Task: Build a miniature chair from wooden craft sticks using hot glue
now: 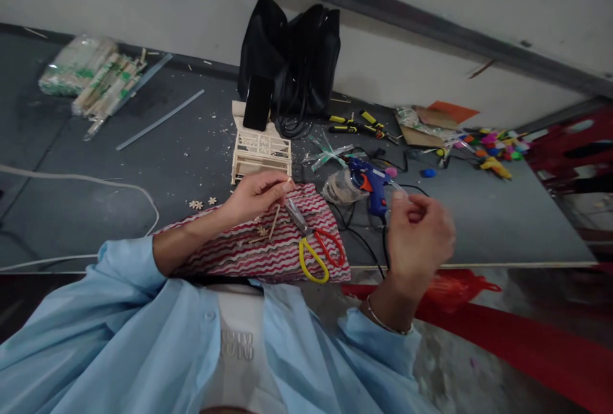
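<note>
My left hand (261, 198) is closed in a pinch just in front of a small wooden stick frame (262, 152). A tiny pale piece shows at its fingertips, too small to name. Scissors (313, 241) with one yellow and one red handle lie on a red-and-white wavy striped cloth (215, 251), their tips beside my left fingers. Thin wooden sticks (274, 222) and small flower-shaped wooden pieces (262, 231) are on the cloth. My right hand (421, 232), slightly blurred, has its fingers curled together near the rear of a blue glue gun (376, 187); what they hold is unclear.
Behind the frame are a phone (258, 102) and a black bag (290, 56). Yellow-black pliers (349, 125), cables, a clear plastic container (342, 187) and colourful pompoms (498, 142) sit to the right. Bagged stick bundles (108, 82) and clear glue sticks (160, 120) lie left.
</note>
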